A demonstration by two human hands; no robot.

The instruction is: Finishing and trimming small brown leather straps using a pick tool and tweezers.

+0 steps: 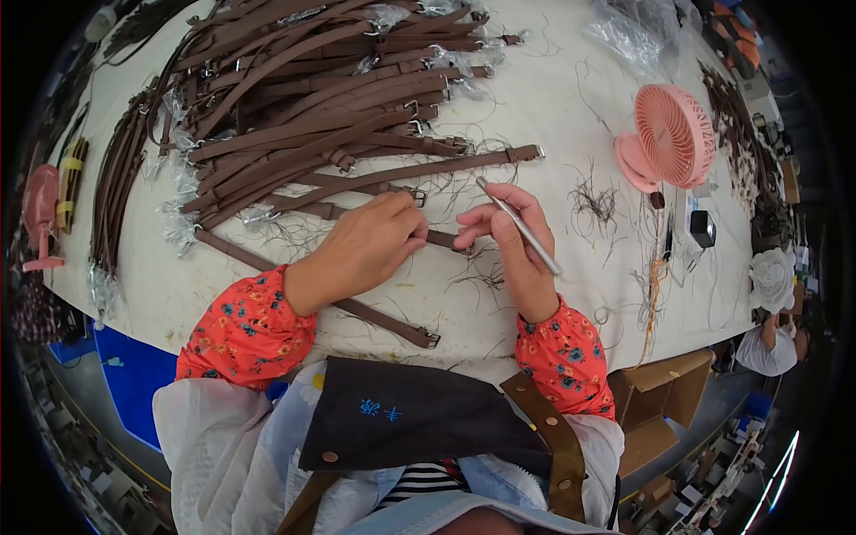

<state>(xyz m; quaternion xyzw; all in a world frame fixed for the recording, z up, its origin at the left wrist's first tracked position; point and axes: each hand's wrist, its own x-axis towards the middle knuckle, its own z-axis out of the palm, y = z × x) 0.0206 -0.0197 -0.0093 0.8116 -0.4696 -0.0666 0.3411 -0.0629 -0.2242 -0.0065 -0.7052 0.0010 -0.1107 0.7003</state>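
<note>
Brown strap (445, 240), long axis crosswise, extending rightward from beneath the nearer, curled left hand (364, 242) (grasp indeterminable); its buckle end lies beside the right hand (519, 239), which clasps a silver rod-like tool (532, 239) over the tabletop (584, 308).

A workshop — heaped brown buckled straps (366, 94) and loose threads (595, 205) on a broad white worktable (548, 89), another person (769, 350) beyond.

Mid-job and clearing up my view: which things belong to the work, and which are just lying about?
Likely work things:
silver tool in the right hand
brown straps by the left hand

Apparently lying about:
right-side pink fan
left-side pink fan
crumpled clear plastic
thread scraps
</note>
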